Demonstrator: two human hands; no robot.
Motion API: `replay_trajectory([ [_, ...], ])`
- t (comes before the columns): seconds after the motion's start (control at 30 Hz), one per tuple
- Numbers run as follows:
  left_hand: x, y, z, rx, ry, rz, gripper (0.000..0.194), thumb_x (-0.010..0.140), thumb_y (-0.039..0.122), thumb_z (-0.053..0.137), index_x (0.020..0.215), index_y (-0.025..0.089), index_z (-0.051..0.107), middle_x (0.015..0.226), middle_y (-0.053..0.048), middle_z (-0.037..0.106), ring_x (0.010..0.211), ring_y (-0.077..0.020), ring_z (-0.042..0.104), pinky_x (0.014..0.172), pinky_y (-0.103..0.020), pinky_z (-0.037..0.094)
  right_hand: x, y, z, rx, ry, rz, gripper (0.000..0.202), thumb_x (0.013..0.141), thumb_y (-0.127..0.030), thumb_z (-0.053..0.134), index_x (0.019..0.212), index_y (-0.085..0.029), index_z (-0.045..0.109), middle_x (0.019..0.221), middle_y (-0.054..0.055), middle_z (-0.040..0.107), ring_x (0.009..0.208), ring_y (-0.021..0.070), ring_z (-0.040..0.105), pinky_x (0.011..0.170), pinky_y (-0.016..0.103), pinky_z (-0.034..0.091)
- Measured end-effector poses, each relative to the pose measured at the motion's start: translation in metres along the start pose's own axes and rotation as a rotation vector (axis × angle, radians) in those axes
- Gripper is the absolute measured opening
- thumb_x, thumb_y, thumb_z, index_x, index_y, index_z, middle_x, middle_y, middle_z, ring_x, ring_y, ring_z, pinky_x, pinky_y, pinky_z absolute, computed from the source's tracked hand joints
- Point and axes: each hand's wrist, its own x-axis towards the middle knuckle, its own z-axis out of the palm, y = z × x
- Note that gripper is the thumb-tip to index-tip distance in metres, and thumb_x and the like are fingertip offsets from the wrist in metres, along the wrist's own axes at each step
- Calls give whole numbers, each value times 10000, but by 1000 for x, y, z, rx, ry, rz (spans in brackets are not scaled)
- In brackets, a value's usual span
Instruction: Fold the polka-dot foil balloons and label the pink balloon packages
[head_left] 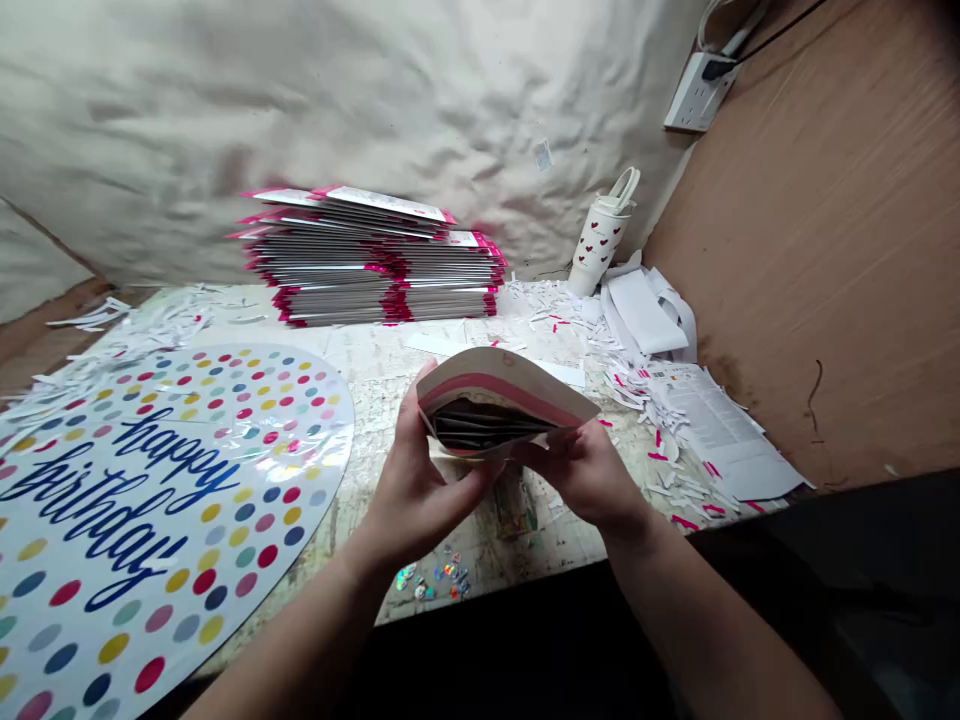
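Note:
A paper envelope (517, 375) with a pink band inside its flap is held up in front of me, its mouth gaping toward the camera. Dark, thin layered sheets (480, 428) show inside it. My left hand (431, 490) grips the envelope's left side and lower edge, thumb along the bottom. On the right, my right hand (592, 470) pinches the lower right edge, with its fingertips partly hidden beneath the paper.
Stacked pink-edged packets (375, 265) stand against the wall. A round "happy birthday" board (225, 450) covers the left. A heart-patterned tumbler (598, 245), crumpled white paper (645, 310), paper strips, a printed sheet (724, 430) and shiny bits (431, 582) lie around the table.

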Motion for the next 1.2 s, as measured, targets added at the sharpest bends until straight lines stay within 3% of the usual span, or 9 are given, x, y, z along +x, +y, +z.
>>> replay_trajectory([
  [0.2,2,14,-10,-436,132,-295,749,735,327,666,1350,282,241,1111,-57,595,1016,-229,579,854,-406,501,1,-10,0,-82,28,-24,453,662,-269,740,1084,-271,576,1056,15,646,1015,203,581,932,369,443],
  [0.3,4,19,-20,-700,26,-512,464,678,297,720,1101,208,555,907,-31,673,897,-232,628,798,-372,526,7,-16,-5,-23,51,5,384,654,-325,735,1010,-268,602,946,7,670,916,199,610,830,353,491],
  [0.4,1,7,-16,-922,-60,-688,253,697,336,687,855,142,642,771,-48,681,790,-224,644,732,-340,531,21,-9,-13,-15,-3,147,263,763,-461,592,833,-209,629,769,24,658,758,189,618,681,315,505],
  [0.5,-10,-13,-1,-1017,-137,-917,268,707,378,648,756,116,620,604,-29,625,533,-133,586,502,-233,481,32,9,-21,-321,23,269,354,844,-471,448,712,-179,597,628,25,596,584,166,559,551,286,456],
  [0.57,-21,-23,10,-997,-182,-1019,270,689,375,658,709,117,582,506,10,558,400,-69,479,376,-160,355,29,19,-22,-666,106,131,274,860,-373,452,738,-177,599,687,40,604,643,174,554,607,293,448],
  [0.67,-36,-27,22,-940,-216,-997,289,687,385,663,671,122,546,429,33,508,350,-49,416,350,-145,291,13,27,-10,-947,-45,-165,153,856,-216,475,848,-185,625,834,58,633,783,180,566,730,297,442],
  [0.8,-41,-19,28,-886,-234,-935,320,720,412,620,619,118,543,407,23,498,363,-64,427,374,-167,315,-8,30,11,-1026,-271,-316,175,876,-203,477,859,-175,650,813,60,644,775,170,578,731,282,441],
  [1.0,-41,-12,29,-809,-242,-877,351,739,397,595,525,137,497,394,31,466,380,-58,400,401,-173,291,-11,34,15,-1152,-271,-355,179,862,-148,459,789,-145,623,774,80,619,760,187,554,708,293,429],
  [1.2,-41,-9,29,-830,-293,-904,322,753,430,557,630,132,558,407,21,506,359,-81,429,385,-184,323,-12,28,10,-1001,-293,-229,141,855,-143,486,833,-160,624,784,45,658,745,150,597,698,249,445],
])
